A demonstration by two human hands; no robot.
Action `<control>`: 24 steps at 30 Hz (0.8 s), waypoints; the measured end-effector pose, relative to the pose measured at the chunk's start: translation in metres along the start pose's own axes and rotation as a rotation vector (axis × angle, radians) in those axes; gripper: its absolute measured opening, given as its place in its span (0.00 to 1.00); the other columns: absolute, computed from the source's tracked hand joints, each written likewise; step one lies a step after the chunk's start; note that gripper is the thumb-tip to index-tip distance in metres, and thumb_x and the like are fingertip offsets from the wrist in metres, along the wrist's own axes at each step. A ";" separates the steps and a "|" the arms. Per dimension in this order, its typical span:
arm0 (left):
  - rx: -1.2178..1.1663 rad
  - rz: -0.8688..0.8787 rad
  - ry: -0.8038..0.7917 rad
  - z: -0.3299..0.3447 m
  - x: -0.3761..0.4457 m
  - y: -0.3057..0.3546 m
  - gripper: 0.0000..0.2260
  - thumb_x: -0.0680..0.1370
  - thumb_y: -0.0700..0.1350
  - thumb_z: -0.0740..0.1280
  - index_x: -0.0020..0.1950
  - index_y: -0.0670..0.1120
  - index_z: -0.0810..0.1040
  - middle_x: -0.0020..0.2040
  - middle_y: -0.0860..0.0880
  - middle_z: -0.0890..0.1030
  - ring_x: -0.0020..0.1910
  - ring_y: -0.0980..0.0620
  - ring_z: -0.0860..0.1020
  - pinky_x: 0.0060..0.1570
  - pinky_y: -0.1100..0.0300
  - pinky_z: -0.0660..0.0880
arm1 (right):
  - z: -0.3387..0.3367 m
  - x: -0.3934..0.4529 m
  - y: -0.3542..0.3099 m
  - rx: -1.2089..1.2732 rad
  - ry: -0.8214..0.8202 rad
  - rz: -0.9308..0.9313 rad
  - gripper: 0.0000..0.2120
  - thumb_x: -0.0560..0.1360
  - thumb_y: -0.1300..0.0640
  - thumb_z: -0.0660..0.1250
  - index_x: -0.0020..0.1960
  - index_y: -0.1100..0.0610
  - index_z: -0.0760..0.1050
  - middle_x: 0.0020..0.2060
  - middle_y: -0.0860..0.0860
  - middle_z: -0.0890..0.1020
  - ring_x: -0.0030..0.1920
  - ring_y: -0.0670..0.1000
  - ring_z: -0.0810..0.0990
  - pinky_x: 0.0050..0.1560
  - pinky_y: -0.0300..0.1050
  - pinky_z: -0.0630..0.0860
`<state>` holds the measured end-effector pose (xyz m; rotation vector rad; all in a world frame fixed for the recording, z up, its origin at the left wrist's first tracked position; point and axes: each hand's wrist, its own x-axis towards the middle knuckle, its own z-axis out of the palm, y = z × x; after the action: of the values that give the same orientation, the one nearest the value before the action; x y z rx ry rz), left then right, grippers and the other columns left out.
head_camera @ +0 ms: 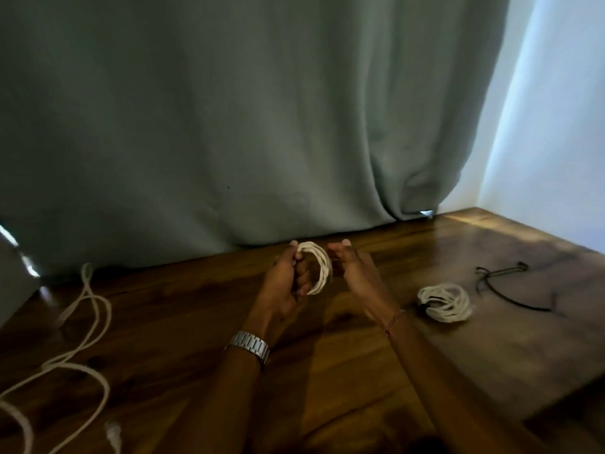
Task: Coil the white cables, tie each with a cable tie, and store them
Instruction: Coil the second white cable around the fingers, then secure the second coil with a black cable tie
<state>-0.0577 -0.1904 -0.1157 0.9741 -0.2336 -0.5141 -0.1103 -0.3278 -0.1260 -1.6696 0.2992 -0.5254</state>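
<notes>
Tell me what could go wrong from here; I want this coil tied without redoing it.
1. The coil is not tied yet. The left hand grips it, and the right hand pinches its other side, so letting go may let the loops spring open.
2. The black ties lie past the tied coil, so reaching them takes the right hand off.

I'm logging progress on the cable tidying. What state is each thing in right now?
Coil in hand: wound, held above the table, no tie visible.
Left hand: grips the coil.
Right hand: fingers curled at the coil's edge; grip unclear.
Tied coil: bundled with a dark tie, lying on the table.
Loose cable: uncoiled, sprawled.
Black cable ties: unused, lying loose.
</notes>
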 end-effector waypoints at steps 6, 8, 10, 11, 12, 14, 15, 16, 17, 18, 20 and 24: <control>0.046 -0.011 -0.067 0.061 0.005 -0.029 0.18 0.84 0.50 0.58 0.35 0.48 0.66 0.22 0.53 0.58 0.18 0.56 0.55 0.21 0.69 0.52 | -0.067 -0.002 0.014 0.019 0.141 -0.027 0.17 0.84 0.46 0.56 0.52 0.51 0.82 0.48 0.50 0.86 0.51 0.52 0.85 0.58 0.55 0.80; 0.054 -0.034 -0.107 0.080 0.005 -0.039 0.18 0.85 0.50 0.57 0.35 0.48 0.66 0.23 0.52 0.59 0.18 0.57 0.56 0.20 0.69 0.52 | -0.091 -0.006 0.017 0.009 0.182 -0.063 0.15 0.85 0.51 0.56 0.50 0.49 0.81 0.48 0.52 0.85 0.51 0.56 0.85 0.56 0.56 0.81; 0.074 -0.051 -0.137 0.098 0.006 -0.049 0.18 0.85 0.50 0.57 0.35 0.48 0.66 0.23 0.52 0.59 0.18 0.57 0.56 0.19 0.68 0.53 | -0.118 -0.012 0.018 -0.071 0.225 -0.088 0.14 0.85 0.52 0.57 0.52 0.52 0.81 0.51 0.53 0.85 0.52 0.54 0.84 0.56 0.54 0.80; 0.081 -0.056 -0.149 0.105 0.007 -0.053 0.18 0.85 0.50 0.57 0.35 0.47 0.66 0.23 0.52 0.59 0.18 0.57 0.56 0.19 0.68 0.53 | -0.130 -0.013 0.021 -0.130 0.232 -0.099 0.14 0.85 0.53 0.57 0.55 0.54 0.81 0.52 0.53 0.84 0.53 0.53 0.84 0.57 0.52 0.79; 0.087 -0.064 -0.164 0.113 0.007 -0.057 0.18 0.85 0.50 0.57 0.35 0.47 0.66 0.23 0.52 0.59 0.18 0.57 0.57 0.20 0.67 0.53 | -0.144 -0.017 0.022 -0.203 0.249 -0.113 0.13 0.84 0.54 0.58 0.57 0.56 0.81 0.54 0.53 0.84 0.54 0.52 0.83 0.58 0.51 0.79; 0.097 -0.079 -0.187 0.127 0.007 -0.065 0.18 0.85 0.49 0.57 0.35 0.47 0.66 0.22 0.52 0.59 0.17 0.57 0.57 0.20 0.67 0.53 | -0.172 -0.019 0.027 -0.388 0.300 -0.142 0.12 0.83 0.58 0.59 0.59 0.58 0.80 0.55 0.53 0.83 0.55 0.51 0.81 0.58 0.46 0.76; 0.099 -0.085 -0.198 0.134 0.006 -0.067 0.18 0.85 0.49 0.57 0.35 0.47 0.66 0.22 0.52 0.59 0.17 0.57 0.57 0.19 0.67 0.53 | -0.186 -0.020 0.030 -0.475 0.331 -0.158 0.11 0.82 0.60 0.61 0.59 0.59 0.80 0.54 0.53 0.84 0.54 0.51 0.80 0.57 0.44 0.74; 0.098 -0.089 -0.207 0.138 0.006 -0.069 0.18 0.85 0.49 0.57 0.35 0.47 0.66 0.22 0.52 0.59 0.17 0.57 0.57 0.19 0.67 0.53 | -0.199 -0.020 0.034 -0.546 0.368 -0.165 0.10 0.80 0.63 0.62 0.57 0.60 0.81 0.53 0.54 0.84 0.53 0.51 0.81 0.55 0.43 0.74; 0.097 -0.094 -0.219 0.142 0.006 -0.071 0.18 0.85 0.49 0.57 0.35 0.47 0.66 0.22 0.52 0.60 0.18 0.56 0.57 0.19 0.67 0.53 | -0.213 -0.020 0.038 -0.609 0.412 -0.165 0.10 0.79 0.65 0.64 0.56 0.60 0.81 0.52 0.55 0.84 0.52 0.52 0.81 0.54 0.43 0.74; 0.098 -0.099 -0.227 0.145 0.006 -0.073 0.18 0.85 0.49 0.57 0.35 0.47 0.66 0.22 0.52 0.60 0.18 0.56 0.57 0.19 0.67 0.54 | -0.226 -0.020 0.043 -0.663 0.459 -0.146 0.10 0.77 0.66 0.65 0.56 0.61 0.82 0.52 0.56 0.85 0.53 0.54 0.82 0.55 0.44 0.75; 0.110 -0.105 -0.228 0.148 0.007 -0.075 0.18 0.85 0.50 0.58 0.35 0.47 0.66 0.23 0.52 0.60 0.19 0.56 0.57 0.19 0.66 0.54 | -0.252 -0.020 0.052 -0.732 0.542 -0.096 0.10 0.76 0.65 0.66 0.55 0.60 0.82 0.52 0.57 0.85 0.54 0.58 0.83 0.57 0.49 0.77; 0.144 -0.107 -0.219 0.151 0.006 -0.077 0.18 0.85 0.50 0.58 0.35 0.47 0.67 0.24 0.51 0.61 0.20 0.56 0.58 0.20 0.66 0.55 | -0.278 -0.017 0.064 -0.837 0.453 0.018 0.16 0.74 0.55 0.73 0.60 0.60 0.81 0.56 0.57 0.84 0.56 0.57 0.82 0.60 0.51 0.77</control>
<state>-0.1383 -0.3378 -0.0974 1.0740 -0.4214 -0.7106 -0.2573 -0.5700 -0.1640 -2.3290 0.9650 -0.8345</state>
